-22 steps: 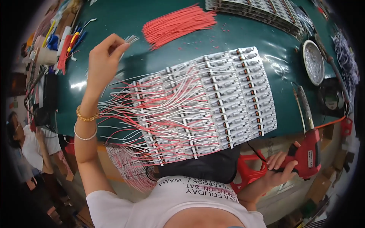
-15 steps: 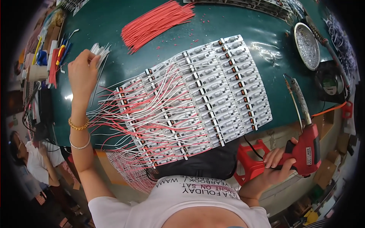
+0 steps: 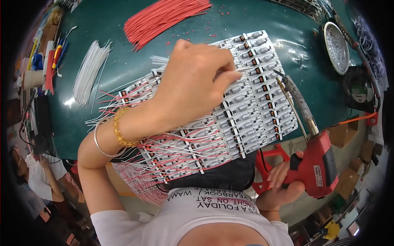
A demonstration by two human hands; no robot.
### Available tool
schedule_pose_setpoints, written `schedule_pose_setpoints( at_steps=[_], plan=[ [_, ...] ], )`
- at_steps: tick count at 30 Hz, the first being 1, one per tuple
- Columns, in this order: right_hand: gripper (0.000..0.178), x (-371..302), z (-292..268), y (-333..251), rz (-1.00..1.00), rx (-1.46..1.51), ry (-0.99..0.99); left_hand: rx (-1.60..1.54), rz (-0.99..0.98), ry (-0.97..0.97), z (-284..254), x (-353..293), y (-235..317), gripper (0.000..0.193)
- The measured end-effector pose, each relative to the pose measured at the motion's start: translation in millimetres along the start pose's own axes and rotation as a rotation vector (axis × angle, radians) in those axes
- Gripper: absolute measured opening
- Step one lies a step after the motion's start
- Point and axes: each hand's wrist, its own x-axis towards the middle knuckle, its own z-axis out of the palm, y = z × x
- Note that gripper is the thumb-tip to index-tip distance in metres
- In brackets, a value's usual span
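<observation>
White rectangular circuit-board panel lay on the green table; left hand had swung above it, fingertips pinched, apparently on thin white wires, bringing wire to board. Earlier that hand was left of the panel, at the white wire bundle; right hand gripped the red plastic soldering gun, tip now nearer the panel.

We look through one wide fisheye view worn on the person's head, facing steeply down and forward; we see the white shirt close along the lower edge, the wired panel near the middle and the green worktop beyond, with straight edges bending toward the dark round rim
</observation>
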Motion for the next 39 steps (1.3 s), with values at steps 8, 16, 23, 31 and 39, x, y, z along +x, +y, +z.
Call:
schedule_pose_setpoints(
  at_steps=[8,16,23,31,39],
  plan=[
    [0.091,-18,-30,21,0.206,0.062,0.137,0.064,0.078,0.05,14,7,-4,0.016],
    [0.071,-7,-12,13,0.132,0.091,-0.016,0.084,0.097,0.067,15,5,-7,0.016],
    [0.078,-9,-10,12,0.0,-0.135,-0.045,0.115,0.128,0.083,16,5,-7,0.016],
    [0.086,2,10,-2,0.082,-0.107,-0.044,0.122,0.126,0.089,19,5,-6,0.015],
    [0.088,-10,-8,-2,0.089,0.037,-0.009,-0.001,0.185,0.18,7,1,5,0.009]
  ],
)
